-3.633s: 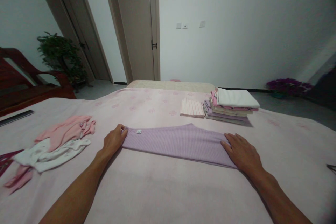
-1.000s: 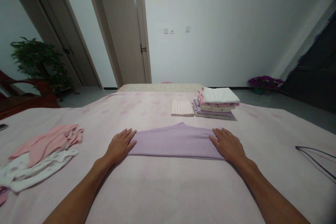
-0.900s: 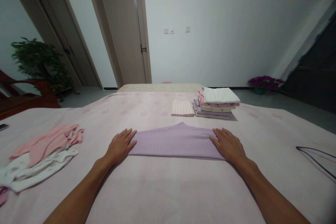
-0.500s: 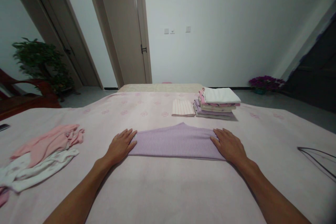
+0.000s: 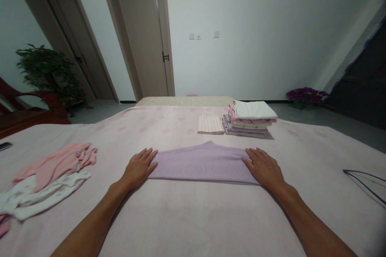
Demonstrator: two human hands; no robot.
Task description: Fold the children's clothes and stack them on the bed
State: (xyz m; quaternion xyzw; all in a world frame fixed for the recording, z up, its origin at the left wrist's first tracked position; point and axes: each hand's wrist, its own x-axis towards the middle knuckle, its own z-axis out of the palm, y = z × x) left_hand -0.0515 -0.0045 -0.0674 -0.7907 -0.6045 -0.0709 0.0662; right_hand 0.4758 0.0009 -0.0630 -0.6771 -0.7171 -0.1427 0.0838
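Fingers flat, thumbs apart, the left hand (image 5: 136, 171) and right hand (image 5: 266, 170) rest on opposite ends of a folded lilac garment (image 5: 200, 164) on a pink bedspread (image 5: 193, 221); even pressure should keep it smooth, though cloth under the palms is hidden.

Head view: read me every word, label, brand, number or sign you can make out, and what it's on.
No readable text.
Purple garment: a white speck by the left hand, perhaps a label, too small to read.
Wall plates: any marking is too small to read.
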